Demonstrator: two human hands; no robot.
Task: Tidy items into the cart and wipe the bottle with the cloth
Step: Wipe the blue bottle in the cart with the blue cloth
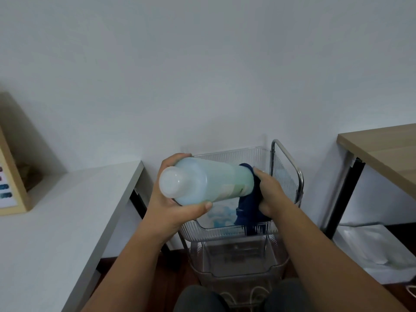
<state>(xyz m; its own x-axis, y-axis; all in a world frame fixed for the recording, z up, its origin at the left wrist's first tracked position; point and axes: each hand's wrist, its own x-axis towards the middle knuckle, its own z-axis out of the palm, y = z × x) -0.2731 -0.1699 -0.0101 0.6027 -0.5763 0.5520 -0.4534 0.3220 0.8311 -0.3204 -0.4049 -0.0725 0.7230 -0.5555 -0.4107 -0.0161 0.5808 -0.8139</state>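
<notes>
Now | left hand (173, 206) grips one bottle (207, 180) | right hand (271, 192) clutches one cloth (249, 208) | one cart (286, 174)

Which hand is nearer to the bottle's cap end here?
Left. The left hand grips the bottle just behind its cap, thumb underneath. The right hand is at the opposite, bottom end, pressing the dark blue cloth against it.

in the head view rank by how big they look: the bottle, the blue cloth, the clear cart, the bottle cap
1. Clear cart, the largest, with tiers reaching down toward the floor.
2. Bottle, though it is held close to the camera, which inflates it.
3. Blue cloth, partly hidden by the right hand, so its true size is unsure.
4. Bottle cap.
</notes>
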